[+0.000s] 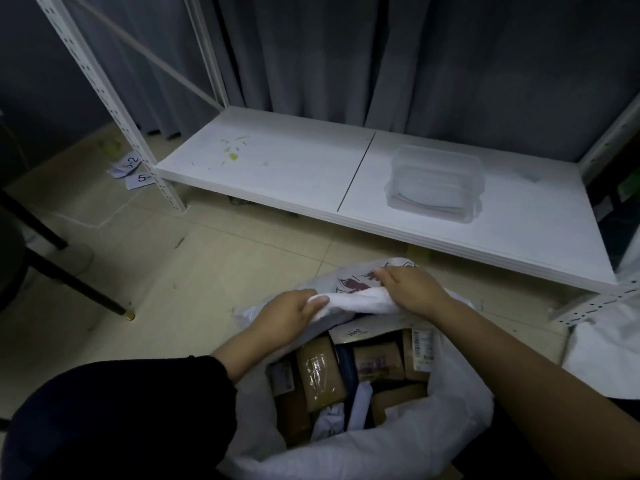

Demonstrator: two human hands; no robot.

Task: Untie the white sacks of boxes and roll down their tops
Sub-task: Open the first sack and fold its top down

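While both hands (349, 303) grip sack rim (360, 299), boxes (322, 379) exposed

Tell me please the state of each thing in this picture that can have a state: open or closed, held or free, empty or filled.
White sack: open at the mouth, far edge rolled, filled with boxes.
Boxes: inside the sack, closed and taped.
Left hand: grips the rolled far edge.
Right hand: grips the same edge.
Clear plastic container: stands on the shelf, lid on.
White shelf: holds the container and small scraps.
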